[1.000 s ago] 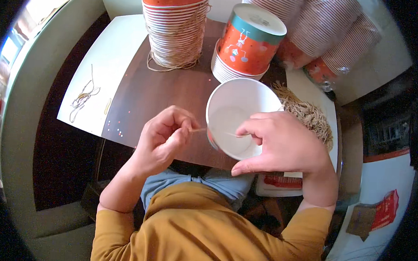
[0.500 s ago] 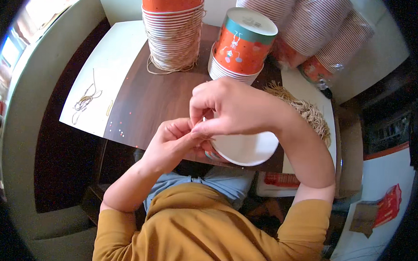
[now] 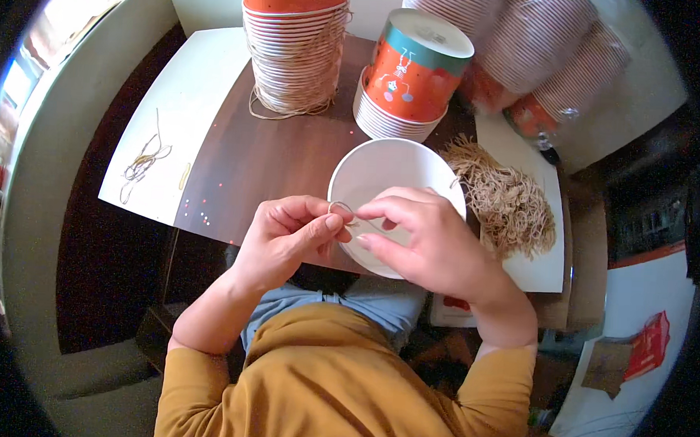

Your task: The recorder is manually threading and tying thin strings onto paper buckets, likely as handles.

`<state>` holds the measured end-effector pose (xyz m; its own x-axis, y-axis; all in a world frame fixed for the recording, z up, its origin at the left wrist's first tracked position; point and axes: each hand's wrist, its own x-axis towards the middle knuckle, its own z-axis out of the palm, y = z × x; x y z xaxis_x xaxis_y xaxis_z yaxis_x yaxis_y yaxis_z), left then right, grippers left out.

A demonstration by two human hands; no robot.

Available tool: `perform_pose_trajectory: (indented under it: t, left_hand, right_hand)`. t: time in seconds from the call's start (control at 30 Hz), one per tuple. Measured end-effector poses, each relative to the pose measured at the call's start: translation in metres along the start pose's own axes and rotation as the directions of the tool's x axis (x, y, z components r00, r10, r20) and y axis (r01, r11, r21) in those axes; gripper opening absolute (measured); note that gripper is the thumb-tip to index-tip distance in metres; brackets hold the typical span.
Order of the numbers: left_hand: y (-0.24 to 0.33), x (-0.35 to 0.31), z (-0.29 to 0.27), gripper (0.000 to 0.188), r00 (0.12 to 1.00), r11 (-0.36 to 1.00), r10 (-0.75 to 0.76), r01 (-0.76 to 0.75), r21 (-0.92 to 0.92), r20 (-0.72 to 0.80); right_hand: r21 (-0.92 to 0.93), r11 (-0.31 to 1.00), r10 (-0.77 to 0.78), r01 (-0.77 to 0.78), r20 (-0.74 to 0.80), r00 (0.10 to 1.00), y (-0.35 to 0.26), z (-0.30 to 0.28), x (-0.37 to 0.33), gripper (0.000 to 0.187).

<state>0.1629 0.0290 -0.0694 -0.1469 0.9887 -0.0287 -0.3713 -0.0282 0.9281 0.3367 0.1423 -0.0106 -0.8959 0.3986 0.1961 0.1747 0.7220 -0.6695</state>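
Observation:
Over the left rim of a white-lined paper bucket (image 3: 402, 162), my left hand (image 3: 284, 235) pinches a thin tan cord (image 3: 337, 205) between thumb and fingers. The cord curves up in a small loop above the fingertips. My right hand (image 3: 434, 237) hovers across the bucket's mouth, thumb and forefinger parted, fingertips close to the cord. The bucket stands at the table's near edge with its opening facing up at me. Both hands cover parts of its rim, and its outer wall is mostly hidden.
Behind the bucket stands an upturned orange and green bucket stack (image 3: 417, 74). Farther left rises a taller stack hung with cords (image 3: 294, 62). A heap of tan cords (image 3: 512, 201) lies at right. Plastic-wrapped bucket stacks (image 3: 537, 48) fill the back right; loose strands (image 3: 145, 163) lie at left.
My right hand has drawn back rightward from my left and its fingers have parted. The bucket's mouth now shows more fully. My left hand keeps its pinch, and a cord loop is visible.

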Motion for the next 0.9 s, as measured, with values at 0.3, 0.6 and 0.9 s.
perform_pose_trajectory:
  t: [0.3, 0.6, 0.9]
  left_hand:
    - [0.011, -0.02, 0.005, 0.01, 0.965, 0.798, 0.257, -0.186, 0.573, -0.046]
    - [-0.01, -0.038, 0.004, 0.022, 0.685, 0.205, 0.691, -0.494, 0.845, 0.232]
    - [-0.045, -0.04, 0.01, 0.01, 0.948, 0.971, 0.176, -0.212, -0.113, -0.266]
  right_hand:
    - [-0.24, 0.968, -0.118, 0.075, -0.169, 0.979, -0.012, 0.023, -0.004, 0.012]
    - [-0.518, 0.855, -0.214, 0.008, -0.338, 0.916, -0.045, 0.08, -0.04, 0.024]
    - [-0.547, 0.837, -0.33, 0.013, -0.486, 0.809, -0.013, 0.1, -0.037, 0.021]
